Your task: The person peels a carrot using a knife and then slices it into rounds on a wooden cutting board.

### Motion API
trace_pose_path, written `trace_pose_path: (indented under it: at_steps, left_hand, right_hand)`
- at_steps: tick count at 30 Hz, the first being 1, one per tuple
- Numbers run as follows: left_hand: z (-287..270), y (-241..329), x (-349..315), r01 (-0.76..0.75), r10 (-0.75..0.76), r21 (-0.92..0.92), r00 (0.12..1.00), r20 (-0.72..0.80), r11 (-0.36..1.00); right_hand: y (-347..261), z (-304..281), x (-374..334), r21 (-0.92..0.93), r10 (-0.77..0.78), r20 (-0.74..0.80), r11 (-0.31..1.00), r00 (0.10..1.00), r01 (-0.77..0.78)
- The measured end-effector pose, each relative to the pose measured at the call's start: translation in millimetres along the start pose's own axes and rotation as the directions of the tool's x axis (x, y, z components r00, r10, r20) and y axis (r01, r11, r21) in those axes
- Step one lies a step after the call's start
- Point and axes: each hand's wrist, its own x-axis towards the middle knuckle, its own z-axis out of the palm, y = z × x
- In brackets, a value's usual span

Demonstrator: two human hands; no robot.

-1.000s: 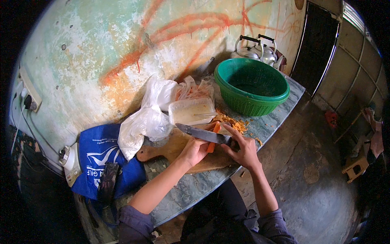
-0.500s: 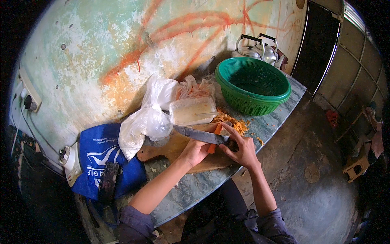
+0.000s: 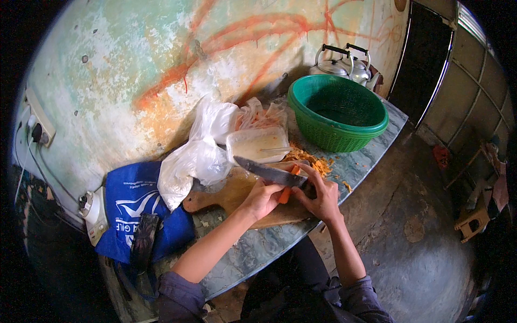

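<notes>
In my right hand [image 3: 323, 198] is the handle of a large knife [image 3: 264, 171], its broad dark blade pointing left across my left hand. Closed around an orange carrot [image 3: 285, 195], my left hand [image 3: 262, 199] sits just under the blade. The blade crosses the carrot, and my right fingers are close to the carrot's far end. Both hands are above a wooden cutting board [image 3: 231, 188] with a handle at its left. Orange shreds [image 3: 318, 163] lie heaped beyond my right hand. The knife's handle is mostly hidden by my fingers.
A white tub [image 3: 253, 144] with cloudy liquid stands behind the board, beside plastic bags of white contents [image 3: 180, 177]. A green basket [image 3: 339, 116] and metal kettles [image 3: 344, 64] are at the back right. A blue bag [image 3: 129, 188] lies left. The marbled table [image 3: 258, 253] ends near my body.
The knife's blade has tilted, its tip rising a little over the carrot. Both hands stay in nearly the same place, and the whole view has shifted slightly.
</notes>
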Motion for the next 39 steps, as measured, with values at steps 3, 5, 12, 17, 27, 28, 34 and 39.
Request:
trace_pose_path:
  at_steps: [3,5,12,17,27,28,34,39]
  left_hand:
    - [4,-3,3,-0.004,0.004,-0.022,1.000,-0.007,1.000]
    - [4,-3,2,0.003,-0.005,-0.036,0.999,-0.036,0.999]
    - [4,-4,4,0.045,-0.047,-0.019,0.986,-0.161,0.999]
    - [13,1,4,-0.050,0.046,-0.025,0.990,-0.132,0.998]
    - [20,3,2,-0.120,0.134,0.140,0.986,-0.097,0.983]
    - [21,3,2,-0.119,0.135,0.144,0.985,-0.109,0.982]
    - [18,3,1,-0.111,0.130,0.183,0.987,-0.094,0.977]
    - [-2,-7,3,-0.072,0.088,0.206,0.994,-0.072,0.976]
  right_hand:
    - [11,4,-2,-0.044,-0.064,-0.086,0.997,0.994,0.060]
    - [10,5,-2,-0.060,-0.060,-0.086,0.997,0.994,0.055]
    - [9,6,2,-0.059,-0.005,-0.135,0.998,0.991,-0.003]
    - [-2,-3,1,-0.024,0.051,0.038,0.998,0.998,-0.050]
    - [-2,-5,1,-0.034,0.082,0.025,0.996,0.996,-0.081]
    - [-2,-6,1,-0.031,0.086,0.030,0.996,0.996,-0.085]
    - [-2,-7,1,0.003,0.090,0.036,0.996,0.995,-0.091]
    - [-2,-6,2,0.006,-0.021,-0.052,1.000,0.998,0.022]
